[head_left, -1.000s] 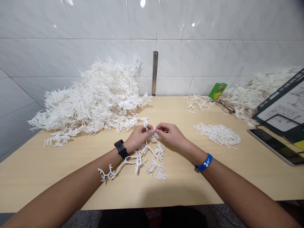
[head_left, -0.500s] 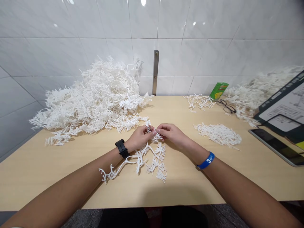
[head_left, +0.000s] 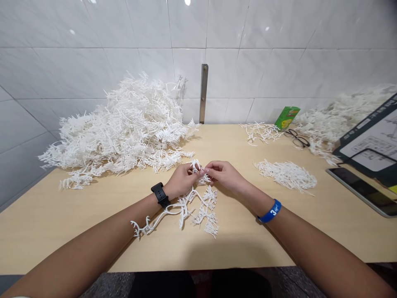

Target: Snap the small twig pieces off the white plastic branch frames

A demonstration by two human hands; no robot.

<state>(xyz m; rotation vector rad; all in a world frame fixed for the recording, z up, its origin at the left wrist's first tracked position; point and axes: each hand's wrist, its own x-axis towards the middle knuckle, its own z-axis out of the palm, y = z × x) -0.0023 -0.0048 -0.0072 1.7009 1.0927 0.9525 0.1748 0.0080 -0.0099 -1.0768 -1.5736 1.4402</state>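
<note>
Both hands meet over the middle of the table (head_left: 242, 244). My left hand (head_left: 182, 181), with a black watch on its wrist, is closed in a pinch on a white branched plastic sprig (head_left: 195, 166). Close beside it my right hand (head_left: 226, 176) pinches the same sprig at its tips; a blue band circles that wrist. Part of the sprig is hidden by the fingers. Below the hands lie a long bare white branching stem (head_left: 169, 210) and a small heap of white pieces (head_left: 208, 213).
At the back left rises a big pile of white sprigs (head_left: 130, 128). To the right are a loose heap of white bits (head_left: 287, 174), a green box (head_left: 287, 118), eyeglasses (head_left: 297, 138), a phone (head_left: 361, 191), a dark printed box (head_left: 372, 140) and another white pile (head_left: 350, 114).
Both hands stay nearly in place, still pinching the sprig. The sprig's upper tips have tilted slightly to the right. The view has shifted a little.
</note>
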